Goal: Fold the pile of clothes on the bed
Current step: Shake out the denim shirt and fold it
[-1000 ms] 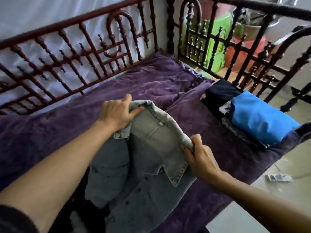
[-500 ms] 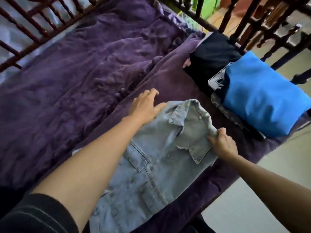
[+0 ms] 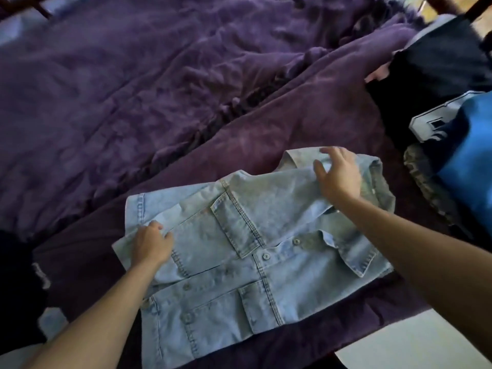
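Note:
A light blue denim jacket (image 3: 239, 251) lies spread flat, front side up, near the front edge of the purple bedspread (image 3: 159, 89). Its collar points right and a sleeve is folded across the chest. My left hand (image 3: 151, 245) has its fingers curled on a fold of denim at the jacket's left side. My right hand (image 3: 338, 177) is over the collar end with its fingers spread, the fingertips touching the cloth or just above it.
Folded clothes are stacked at the right edge: a blue piece (image 3: 468, 155), a black one (image 3: 439, 62) and a patterned one (image 3: 426, 187) underneath. Dark unfolded clothing (image 3: 16, 288) lies at the left. Pale floor (image 3: 399, 347) shows past the bed's front edge.
The jacket, held up a second ago, now lies flat. My left hand moved from the collar to the jacket's left side; my right hand let go of the collar and opened.

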The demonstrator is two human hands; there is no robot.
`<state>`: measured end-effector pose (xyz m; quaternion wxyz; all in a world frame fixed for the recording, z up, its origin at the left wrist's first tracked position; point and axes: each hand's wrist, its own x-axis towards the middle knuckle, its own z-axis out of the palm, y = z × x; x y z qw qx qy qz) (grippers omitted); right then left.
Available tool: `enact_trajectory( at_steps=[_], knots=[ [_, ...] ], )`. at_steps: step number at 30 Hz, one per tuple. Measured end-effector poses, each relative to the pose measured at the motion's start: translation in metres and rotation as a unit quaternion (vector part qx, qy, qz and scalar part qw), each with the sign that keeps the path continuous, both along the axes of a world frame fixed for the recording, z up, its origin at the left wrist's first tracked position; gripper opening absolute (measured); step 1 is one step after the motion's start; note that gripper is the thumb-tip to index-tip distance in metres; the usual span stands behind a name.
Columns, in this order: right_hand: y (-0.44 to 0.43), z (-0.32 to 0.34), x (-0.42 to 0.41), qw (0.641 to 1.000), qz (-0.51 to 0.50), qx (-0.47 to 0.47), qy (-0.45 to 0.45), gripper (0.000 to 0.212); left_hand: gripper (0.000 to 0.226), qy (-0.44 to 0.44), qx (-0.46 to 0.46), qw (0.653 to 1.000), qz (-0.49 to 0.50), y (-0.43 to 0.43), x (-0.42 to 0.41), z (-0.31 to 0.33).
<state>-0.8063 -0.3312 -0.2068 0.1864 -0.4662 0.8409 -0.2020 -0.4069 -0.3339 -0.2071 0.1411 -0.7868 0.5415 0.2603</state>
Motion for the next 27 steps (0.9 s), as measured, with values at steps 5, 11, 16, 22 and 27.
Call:
enact_trajectory(
  at_steps=[5,11,16,22,27],
  knots=[
    [-0.068,-0.02,0.085,0.969,0.181,0.154,-0.063,0.029,0.048,-0.072,-0.089,0.982,0.153,-0.018,0.033,-0.032],
    [-0.073,-0.039,0.153,0.92,0.121,0.36,-0.096,0.07,0.085,0.045,-0.022,0.897,0.438,-0.002,0.088,-0.041],
    [-0.076,-0.022,0.137,0.918,-0.054,0.139,-0.367,0.023,0.007,0.243,-0.231,0.886,0.321,-0.028,0.091,-0.013],
    [-0.144,0.008,0.107,0.924,-0.062,0.005,-0.376,0.045,0.068,0.386,-0.322,0.813,0.294,-0.143,0.068,0.023],
    [-0.122,0.003,0.113,0.993,0.098,0.06,0.034,0.045,0.043,0.313,-0.156,0.887,0.301,-0.129,0.06,-0.014]
  ],
)
